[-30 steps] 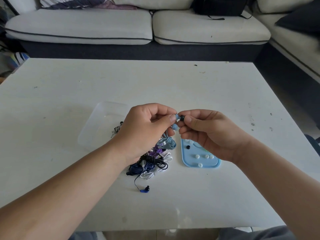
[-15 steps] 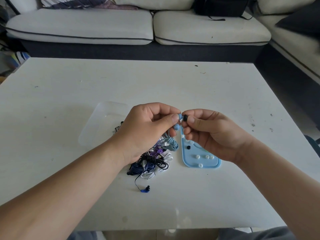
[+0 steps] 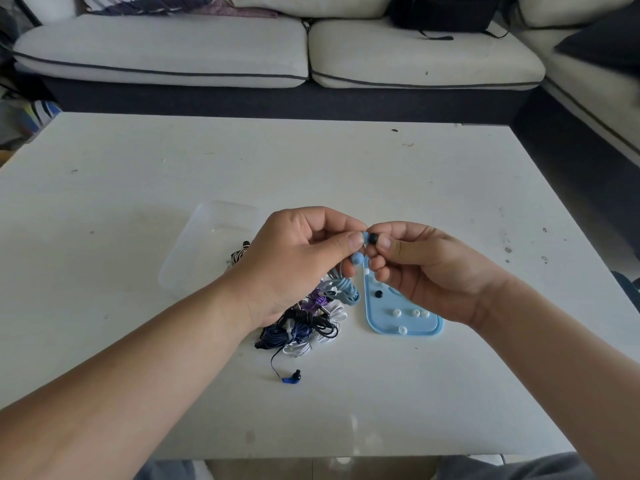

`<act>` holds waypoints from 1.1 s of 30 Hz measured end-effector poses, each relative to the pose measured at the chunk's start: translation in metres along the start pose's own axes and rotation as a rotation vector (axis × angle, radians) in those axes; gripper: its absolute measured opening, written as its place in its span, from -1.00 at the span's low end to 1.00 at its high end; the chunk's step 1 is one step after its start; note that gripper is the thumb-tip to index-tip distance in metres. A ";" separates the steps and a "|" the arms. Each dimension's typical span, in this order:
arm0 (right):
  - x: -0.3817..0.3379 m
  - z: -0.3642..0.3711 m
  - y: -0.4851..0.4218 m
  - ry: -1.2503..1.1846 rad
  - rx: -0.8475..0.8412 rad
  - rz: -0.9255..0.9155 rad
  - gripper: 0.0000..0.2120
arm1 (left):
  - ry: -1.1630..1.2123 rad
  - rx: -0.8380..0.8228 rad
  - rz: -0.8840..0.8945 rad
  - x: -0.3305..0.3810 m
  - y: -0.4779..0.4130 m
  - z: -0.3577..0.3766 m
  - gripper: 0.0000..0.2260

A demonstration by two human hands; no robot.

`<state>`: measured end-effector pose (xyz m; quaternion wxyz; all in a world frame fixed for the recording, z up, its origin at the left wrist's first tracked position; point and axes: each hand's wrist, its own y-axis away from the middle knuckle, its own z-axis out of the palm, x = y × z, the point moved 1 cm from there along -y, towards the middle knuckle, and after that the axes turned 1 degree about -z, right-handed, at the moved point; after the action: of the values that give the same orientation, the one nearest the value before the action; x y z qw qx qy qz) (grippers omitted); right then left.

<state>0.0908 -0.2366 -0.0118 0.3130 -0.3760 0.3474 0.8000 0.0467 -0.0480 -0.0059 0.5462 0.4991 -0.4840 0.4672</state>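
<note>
On the white tabletop [image 3: 450, 188], a pile of coiled earphone cables [image 3: 304, 323] and a light blue plastic tray [image 3: 391, 296] of spare tips lie within easy reach. Above them, the left hand [image 3: 298, 261] pinches a light blue earbud [image 3: 363, 236] steady. The right hand [image 3: 426, 271], its grip clamped on a small black rubber ear tip [image 3: 372, 239], meets it, apparently to fit it.

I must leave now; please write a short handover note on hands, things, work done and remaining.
Left hand pinches a light blue earbud; right hand pinches a black ear tip against it.
Blue tray below holds a spare black tip and white tips; earphone pile lies beside it.
Done: tip meets earbud; seated or not, cannot tell.
Left, probably: finish this pair, then the pile.
</note>
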 end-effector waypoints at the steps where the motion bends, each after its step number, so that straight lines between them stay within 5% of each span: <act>1: 0.000 0.000 0.000 0.000 0.000 0.005 -0.85 | 0.005 -0.005 -0.003 0.000 0.000 0.000 -0.90; 20: -0.003 -0.004 -0.001 0.069 -0.056 -0.120 -0.82 | 0.170 0.003 -0.091 0.004 0.004 0.008 -0.91; 33: 0.000 -0.005 -0.001 0.279 0.108 -0.177 -0.75 | -0.118 0.122 -0.071 -0.006 -0.001 0.004 -0.94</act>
<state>0.0931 -0.2402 -0.0149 0.3508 -0.4953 0.3952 0.6896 0.0467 -0.0524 -0.0120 0.5014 0.5751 -0.4680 0.4459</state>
